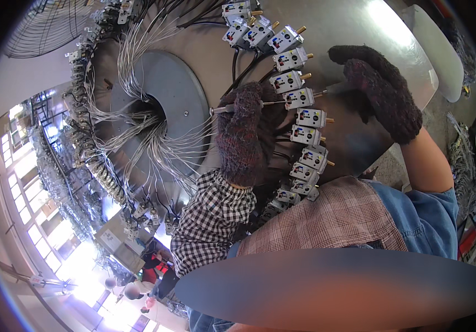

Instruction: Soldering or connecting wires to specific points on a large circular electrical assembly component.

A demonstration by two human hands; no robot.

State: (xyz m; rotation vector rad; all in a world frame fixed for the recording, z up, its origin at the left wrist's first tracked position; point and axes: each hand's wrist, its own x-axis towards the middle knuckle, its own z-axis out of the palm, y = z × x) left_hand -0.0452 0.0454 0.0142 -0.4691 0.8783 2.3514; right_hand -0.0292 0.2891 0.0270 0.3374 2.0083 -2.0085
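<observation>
My left hand (243, 133), in a dark knit glove with a checked sleeve, is closed around a thin metal rod tool (274, 103). The rod lies across a curved row of grey switch blocks (300, 98) with brass pins. Its tip sits at the block in the middle of the row. My right hand (384, 94), also in a dark glove, rests on the shiny metal plate (348, 33) just right of the blocks and holds nothing visible. Black cables run from the blocks under my left hand.
A grey round disc (179, 94) sits at the machine's centre, with bundles of thin grey wires (138, 127) fanning out to a ring of connectors (102, 177). A fan guard (44, 27) is at the upper left. Bright windows and distant people are at the lower left.
</observation>
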